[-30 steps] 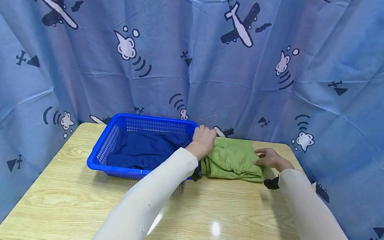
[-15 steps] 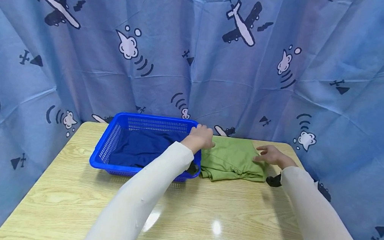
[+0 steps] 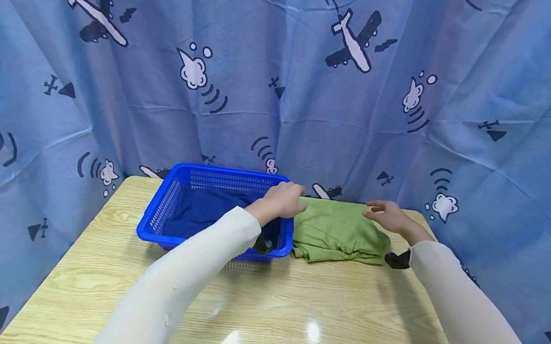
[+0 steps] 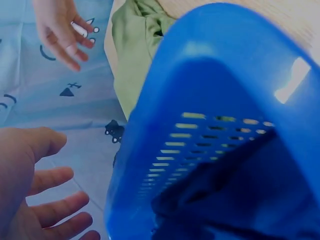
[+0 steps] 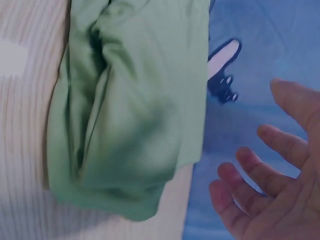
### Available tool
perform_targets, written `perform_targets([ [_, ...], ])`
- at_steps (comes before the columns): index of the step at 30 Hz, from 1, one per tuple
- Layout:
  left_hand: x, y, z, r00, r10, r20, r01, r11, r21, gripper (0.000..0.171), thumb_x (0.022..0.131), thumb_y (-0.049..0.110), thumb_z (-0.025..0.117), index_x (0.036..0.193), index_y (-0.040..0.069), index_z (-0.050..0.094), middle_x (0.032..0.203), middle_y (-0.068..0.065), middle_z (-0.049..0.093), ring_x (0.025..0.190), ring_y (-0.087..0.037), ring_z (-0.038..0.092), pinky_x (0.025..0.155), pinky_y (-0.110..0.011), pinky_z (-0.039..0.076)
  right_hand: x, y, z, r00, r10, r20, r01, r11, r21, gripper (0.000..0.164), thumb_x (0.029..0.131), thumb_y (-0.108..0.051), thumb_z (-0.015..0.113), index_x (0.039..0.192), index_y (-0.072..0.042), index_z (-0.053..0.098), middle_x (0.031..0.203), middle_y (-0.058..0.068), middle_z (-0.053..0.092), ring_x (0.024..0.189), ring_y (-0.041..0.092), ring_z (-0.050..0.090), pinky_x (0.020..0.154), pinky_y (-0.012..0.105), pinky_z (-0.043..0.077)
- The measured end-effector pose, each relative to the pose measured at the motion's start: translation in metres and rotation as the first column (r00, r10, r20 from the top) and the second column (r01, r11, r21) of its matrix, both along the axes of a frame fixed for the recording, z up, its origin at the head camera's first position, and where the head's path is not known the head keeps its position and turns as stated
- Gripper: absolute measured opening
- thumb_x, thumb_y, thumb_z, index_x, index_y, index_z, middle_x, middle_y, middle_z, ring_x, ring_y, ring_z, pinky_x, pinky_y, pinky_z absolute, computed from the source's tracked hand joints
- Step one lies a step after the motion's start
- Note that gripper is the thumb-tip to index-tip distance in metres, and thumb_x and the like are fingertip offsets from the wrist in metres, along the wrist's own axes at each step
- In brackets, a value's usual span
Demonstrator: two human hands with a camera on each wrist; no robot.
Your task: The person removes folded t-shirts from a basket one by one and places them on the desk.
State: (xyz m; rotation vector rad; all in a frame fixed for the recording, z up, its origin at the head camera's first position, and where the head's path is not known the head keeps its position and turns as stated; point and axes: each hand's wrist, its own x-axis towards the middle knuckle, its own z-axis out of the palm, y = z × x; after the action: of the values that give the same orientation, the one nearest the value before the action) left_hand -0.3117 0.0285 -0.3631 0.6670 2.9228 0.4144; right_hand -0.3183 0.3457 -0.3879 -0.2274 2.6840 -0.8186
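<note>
A folded green cloth garment point(image 3: 339, 229) lies on the table to the right of a blue plastic basket point(image 3: 154, 205). My left hand point(image 3: 283, 199) hovers over the basket's right rim; its fingers are spread and hold nothing in the left wrist view point(image 4: 45, 200). Above the right end of the green garment hangs my right hand point(image 3: 387, 214), fingers parted and apart from the fabric in the right wrist view point(image 5: 270, 175). Dark blue cloth point(image 3: 203, 209) lies inside the basket, partly hidden by my left arm.
The wood-grain table point(image 3: 293, 304) runs up to a blue curtain point(image 3: 244, 82) printed with airplanes, which hangs behind and at both sides. A dark wrist strap piece point(image 3: 398, 259) sits below my right wrist.
My left hand has shifted left, from the green garment's edge to over the basket rim. My right hand has lifted slightly off the garment's right side. The head view has shifted slightly.
</note>
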Motion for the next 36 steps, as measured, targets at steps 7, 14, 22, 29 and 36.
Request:
perform_targets([
  [7,0.013,-0.019,-0.004,1.000,-0.020,0.001,0.019,1.000,0.018,0.045,0.103,0.034,0.057,0.144,0.016,0.057,0.146,-0.005,0.058,0.134,-0.026,0.055,0.103,-0.045,0.052,0.013,-0.029,0.010,0.990,0.118,-0.075,-0.122,0.991,-0.051,0.057,0.108,-0.026,0.049,0.152,0.008,0.036,0.151,0.040,0.038,0.132,0.056,0.046,0.101,0.059,0.050],
  [14,0.027,-0.037,-0.004,1.000,-0.028,0.007,0.027,0.998,0.049,0.044,0.102,0.033,0.058,0.142,0.016,0.058,0.145,-0.006,0.059,0.134,-0.028,0.055,0.106,-0.047,0.050,0.027,-0.051,0.016,0.979,0.162,-0.120,-0.174,0.979,-0.103,0.053,0.107,-0.022,0.050,0.151,0.006,0.040,0.150,0.037,0.040,0.128,0.051,0.053,0.098,0.055,0.053],
  [22,0.033,-0.067,-0.004,1.000,-0.012,-0.001,0.012,0.996,0.086,0.042,0.101,0.032,0.061,0.139,0.014,0.061,0.141,-0.008,0.062,0.134,-0.028,0.056,0.109,-0.049,0.048,0.039,-0.084,0.027,0.966,0.228,-0.124,-0.247,0.954,-0.169,0.052,0.107,-0.023,0.052,0.151,0.000,0.042,0.150,0.032,0.044,0.130,0.048,0.053,0.103,0.056,0.050],
  [29,0.037,-0.093,0.000,0.999,0.023,0.022,-0.026,0.993,0.113,0.042,0.101,0.032,0.062,0.140,0.015,0.060,0.143,-0.008,0.061,0.134,-0.028,0.056,0.107,-0.050,0.049,0.048,-0.113,0.031,0.943,0.290,-0.166,-0.320,0.926,-0.202,0.050,0.106,-0.019,0.053,0.149,0.003,0.045,0.148,0.031,0.048,0.130,0.048,0.054,0.105,0.056,0.049],
  [36,0.039,-0.119,-0.008,0.997,0.054,0.058,-0.061,0.990,0.130,0.044,0.101,0.031,0.061,0.140,0.013,0.059,0.143,-0.010,0.061,0.133,-0.029,0.057,0.109,-0.051,0.048,0.052,-0.140,0.027,0.923,0.336,-0.187,-0.375,0.895,-0.240,0.050,0.105,-0.017,0.055,0.148,0.005,0.046,0.148,0.030,0.050,0.131,0.048,0.053,0.108,0.057,0.047],
])
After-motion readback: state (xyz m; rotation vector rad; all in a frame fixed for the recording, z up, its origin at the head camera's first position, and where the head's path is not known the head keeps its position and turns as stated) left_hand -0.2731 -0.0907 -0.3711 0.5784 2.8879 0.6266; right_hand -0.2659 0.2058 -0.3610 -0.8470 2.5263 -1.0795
